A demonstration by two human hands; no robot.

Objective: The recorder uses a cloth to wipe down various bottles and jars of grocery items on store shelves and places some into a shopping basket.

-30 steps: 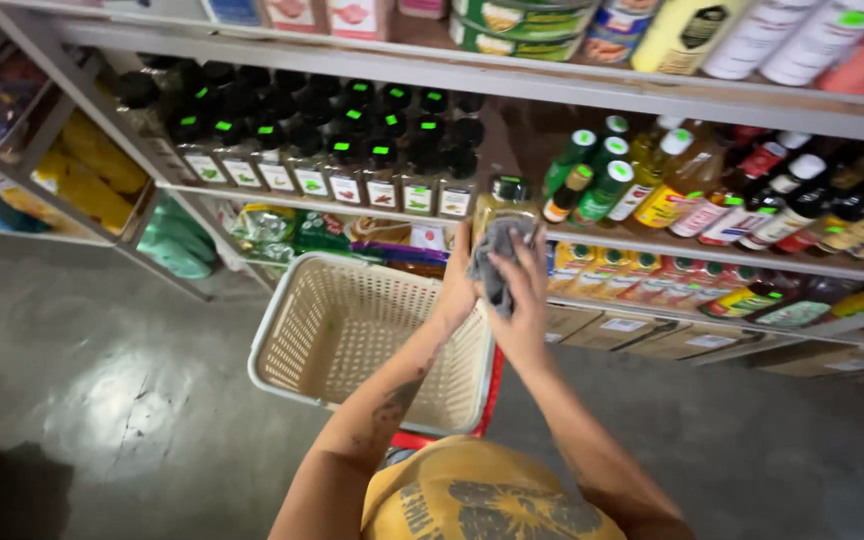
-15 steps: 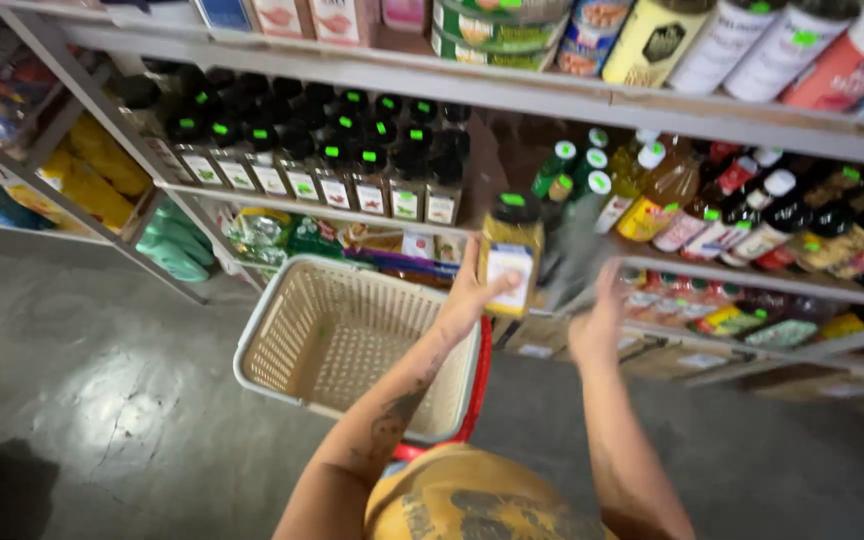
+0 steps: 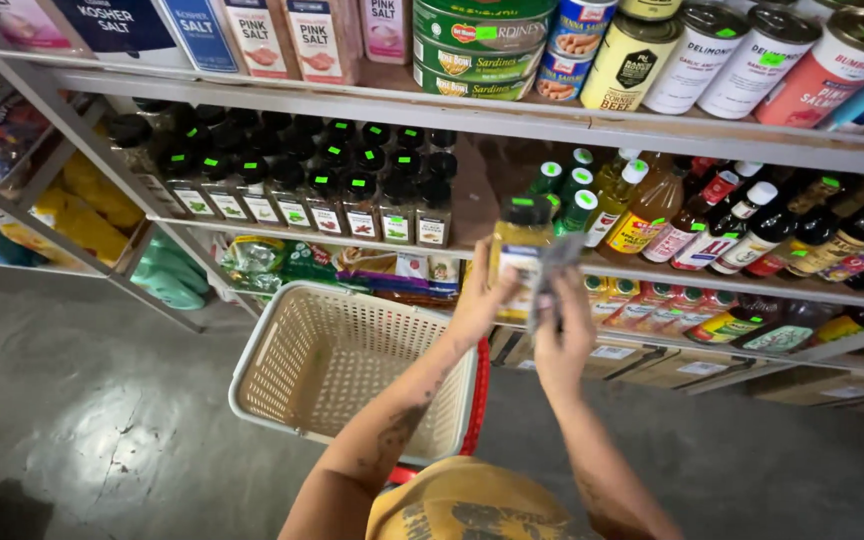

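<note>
A yellowish jar with a dark lid [image 3: 518, 252] is gripped in the left hand [image 3: 480, 298] at the centre of the frame, before the middle shelf [image 3: 672, 272]. A grey cloth [image 3: 552, 278] is pinched in the right hand [image 3: 564, 345], pressed against the jar. A beige basket [image 3: 337, 368] is seen below left.

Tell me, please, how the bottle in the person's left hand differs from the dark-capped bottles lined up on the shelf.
The held bottle has yellowish contents and is raised in the left hand, with the right hand pressing a grey cloth to it. The shelf bottles look darker, standing upright in packed rows. Both have dark caps with green stickers.
</note>
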